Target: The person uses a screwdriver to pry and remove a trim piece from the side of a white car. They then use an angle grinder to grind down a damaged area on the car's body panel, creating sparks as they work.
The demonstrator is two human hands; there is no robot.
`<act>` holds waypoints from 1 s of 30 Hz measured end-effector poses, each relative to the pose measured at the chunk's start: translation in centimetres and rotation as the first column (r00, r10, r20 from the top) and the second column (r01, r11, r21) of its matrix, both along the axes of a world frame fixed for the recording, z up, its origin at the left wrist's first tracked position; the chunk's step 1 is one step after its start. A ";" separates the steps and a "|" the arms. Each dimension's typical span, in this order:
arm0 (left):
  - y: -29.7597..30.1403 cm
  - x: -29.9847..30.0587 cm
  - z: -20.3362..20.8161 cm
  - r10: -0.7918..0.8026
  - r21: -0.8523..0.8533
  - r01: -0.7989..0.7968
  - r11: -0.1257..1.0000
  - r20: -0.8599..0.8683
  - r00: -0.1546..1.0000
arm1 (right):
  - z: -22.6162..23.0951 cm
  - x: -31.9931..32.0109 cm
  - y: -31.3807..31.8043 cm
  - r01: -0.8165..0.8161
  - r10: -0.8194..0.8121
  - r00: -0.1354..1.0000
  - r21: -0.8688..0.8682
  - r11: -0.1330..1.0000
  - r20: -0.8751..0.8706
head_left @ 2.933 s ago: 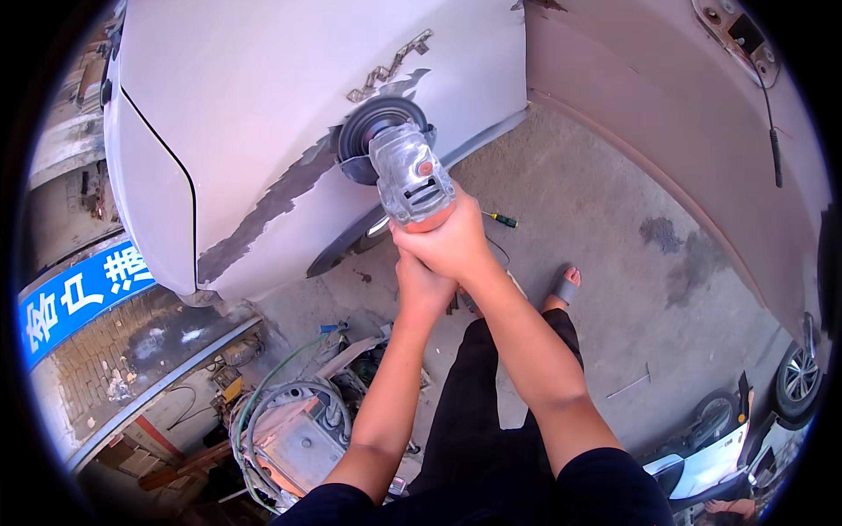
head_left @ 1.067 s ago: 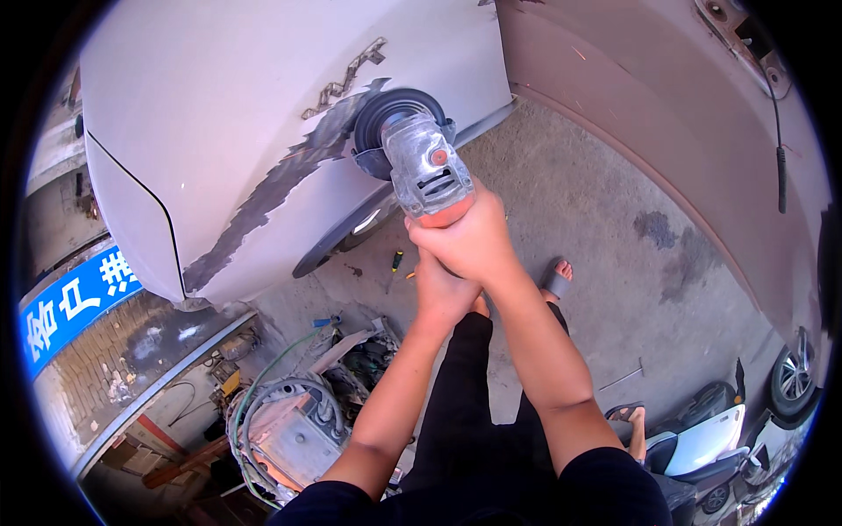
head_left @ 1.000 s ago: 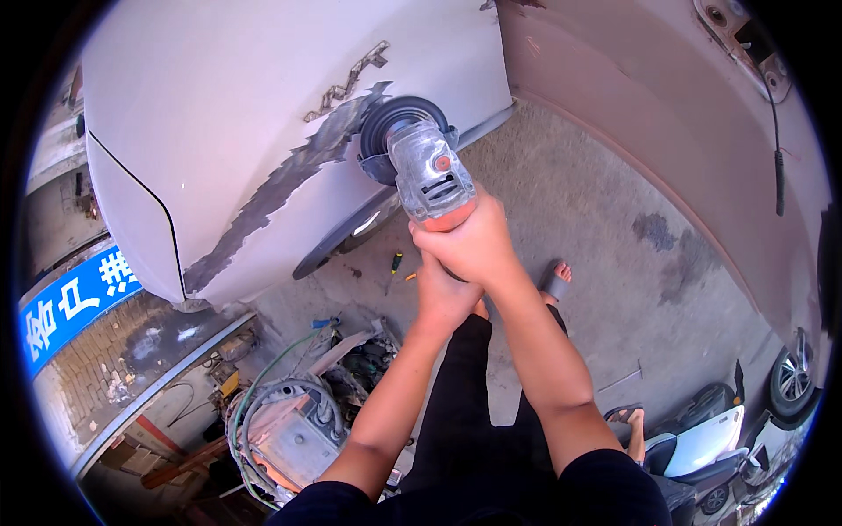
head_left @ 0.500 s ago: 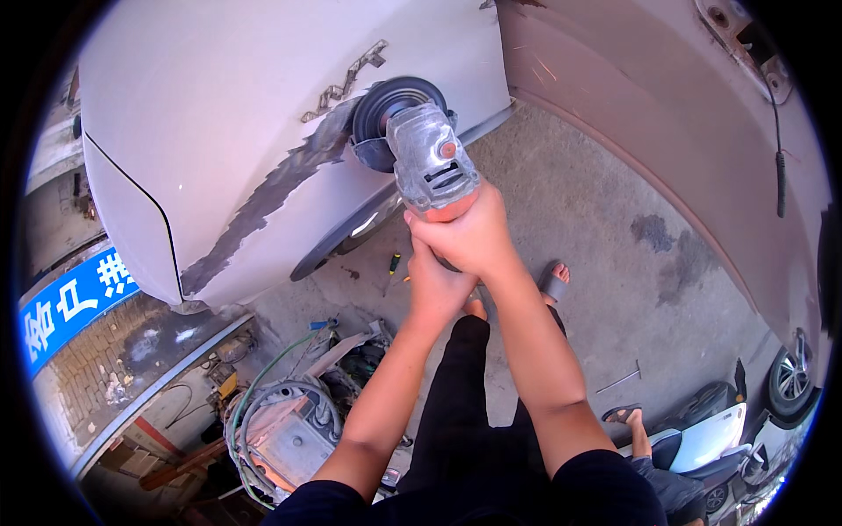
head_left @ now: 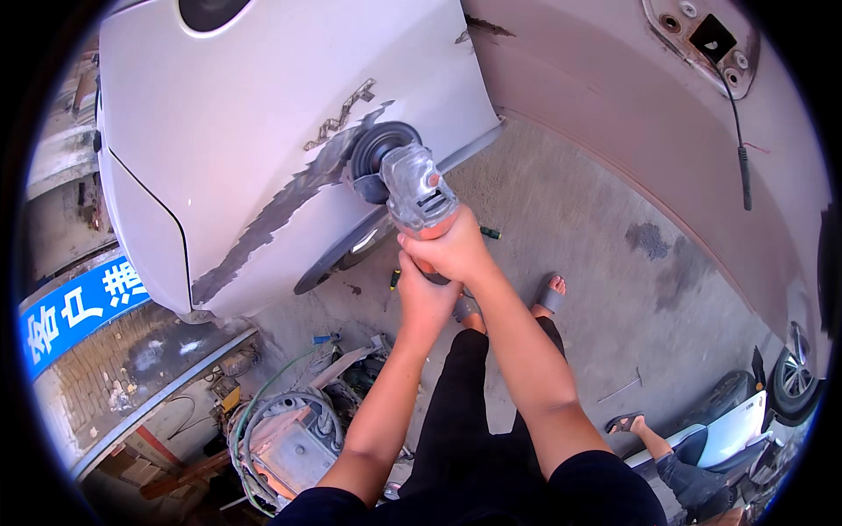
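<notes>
Both my hands hold an angle grinder (head_left: 410,182) with a grey metal head and orange body. My right hand (head_left: 452,250) is wrapped round the body behind the head. Just below it, my left hand (head_left: 424,298) grips the rear part, its fingers partly hidden. The dark round disc (head_left: 384,147) lies at a pale car panel (head_left: 219,114), over a dull grey ground strip (head_left: 267,219) running down to the lower left. I cannot tell whether the disc touches the panel. Above the strip is a jagged dark patch (head_left: 340,116).
A pinkish-brown panel (head_left: 605,114) with a dangling cable (head_left: 744,175) curves along the right. A wheel (head_left: 351,250) shows under the pale panel. Screwdrivers (head_left: 395,279) lie on the concrete. A hose-wrapped machine (head_left: 294,443) stands lower left. Another person's leg (head_left: 653,440) is near a scooter (head_left: 724,430).
My view has shifted, showing more of the pale panel's top. The grinder has moved slightly down and left along the panel, baring ground metal above the disc. Sparks seen earlier no longer show.
</notes>
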State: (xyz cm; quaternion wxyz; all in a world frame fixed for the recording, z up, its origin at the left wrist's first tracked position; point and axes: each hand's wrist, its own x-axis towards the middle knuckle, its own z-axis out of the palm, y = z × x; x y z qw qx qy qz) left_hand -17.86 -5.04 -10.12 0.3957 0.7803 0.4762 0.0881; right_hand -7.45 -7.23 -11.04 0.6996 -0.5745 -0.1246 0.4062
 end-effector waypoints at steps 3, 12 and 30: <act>-0.3 0.6 0.8 0.020 0.002 -0.020 1.000 0.006 1.000 | 0.5 0.7 0.2 0.035 -0.033 0.999 0.086 0.996 -0.030; -1.2 0.4 1.5 0.043 -0.160 -0.057 0.986 -0.087 0.995 | -0.2 -0.3 -0.6 -0.019 0.022 0.998 0.045 0.999 -0.063; -0.3 4.0 2.1 -0.034 0.028 0.035 0.999 -0.060 0.998 | 0.5 4.4 -0.4 0.011 0.005 0.995 0.150 0.989 -0.102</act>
